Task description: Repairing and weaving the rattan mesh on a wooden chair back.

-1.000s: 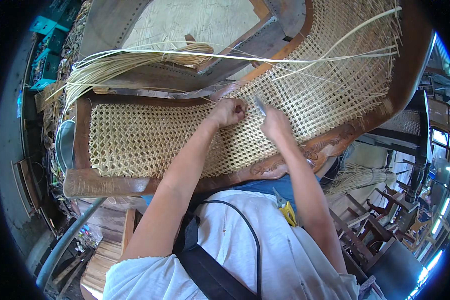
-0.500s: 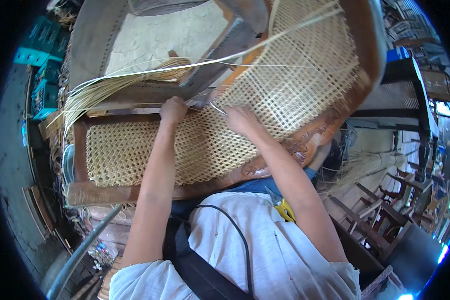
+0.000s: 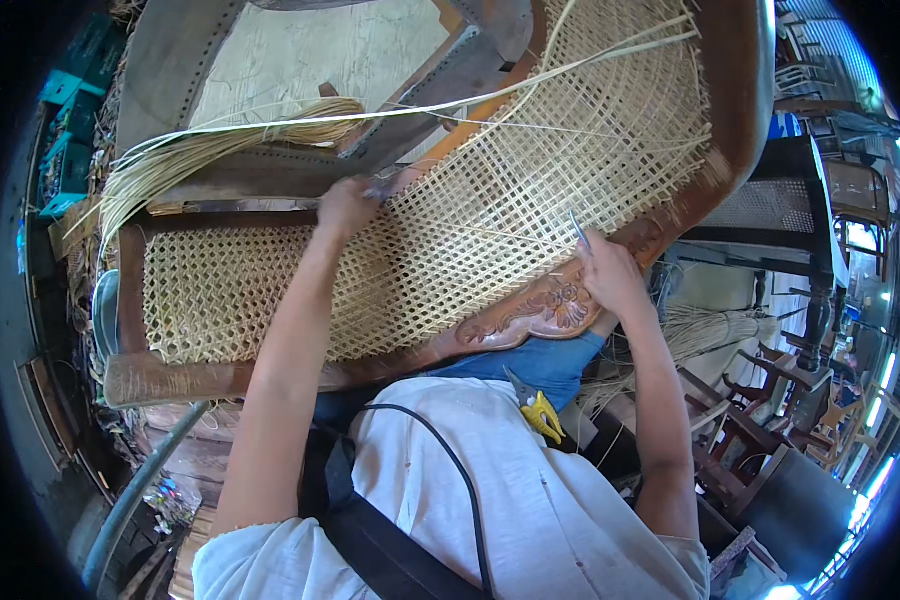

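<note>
A carved wooden chair frame [image 3: 555, 308] lies across my lap, filled with a pale woven cane panel [image 3: 490, 215]. At the panel's upper edge, near the bend of the frame, my left hand [image 3: 346, 208] is closed; what its fingers grip is hidden. My right hand [image 3: 610, 272] is over the panel's lower right edge, fingers wrapped round a thin metal tool [image 3: 577, 228], whose bare tip points up and away over the weave. A bundle of loose cane strands [image 3: 220, 150] rests beyond my left hand, and a long strand runs from it towards the upper right.
Yellow-handled cutters [image 3: 541, 415] lie at my waist. A dark chair with a cane panel [image 3: 765, 207] stands at the right, near stacked wooden furniture parts [image 3: 770, 395]. Teal crates [image 3: 67, 175] are at the far left, and a metal pipe [image 3: 145, 490] slants at lower left.
My right hand has moved right and nearer with the metal tool, away from my left hand. The left hand stays at the panel's upper edge. The view has shifted slightly.
</note>
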Demonstrator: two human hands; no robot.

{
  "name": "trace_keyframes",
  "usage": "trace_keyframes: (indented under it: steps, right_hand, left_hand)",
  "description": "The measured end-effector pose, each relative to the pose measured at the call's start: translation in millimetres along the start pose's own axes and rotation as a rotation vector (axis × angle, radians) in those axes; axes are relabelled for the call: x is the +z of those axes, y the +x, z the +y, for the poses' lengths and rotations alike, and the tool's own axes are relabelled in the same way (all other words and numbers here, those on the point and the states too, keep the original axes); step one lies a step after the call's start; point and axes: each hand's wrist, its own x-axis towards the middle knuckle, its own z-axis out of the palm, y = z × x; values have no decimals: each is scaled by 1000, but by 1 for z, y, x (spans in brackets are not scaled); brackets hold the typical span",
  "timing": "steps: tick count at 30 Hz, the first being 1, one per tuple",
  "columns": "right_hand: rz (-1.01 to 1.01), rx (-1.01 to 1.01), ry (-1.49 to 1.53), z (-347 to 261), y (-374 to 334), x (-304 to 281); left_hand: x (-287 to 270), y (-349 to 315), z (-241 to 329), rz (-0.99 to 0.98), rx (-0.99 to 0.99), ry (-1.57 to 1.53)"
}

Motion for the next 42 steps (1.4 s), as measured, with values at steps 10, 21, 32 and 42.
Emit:
trace_keyframes:
  steps: [10,21,32,42]
  right_hand:
    - [207,-75,985,-63,-2,-13]
    - [-55,-83,-148,-123,51,99]
    - [-53,-7,-51,-129,65,101]
    - [-295,186,202,-105,93,100]
  left_hand:
    - [-20,-49,148,-525,529,-1023]
    - [7,-3,36,-270,234,-117]
    - [-7,3,48,-222,231,-184]
    - [24,14,33,-258,338,-221]
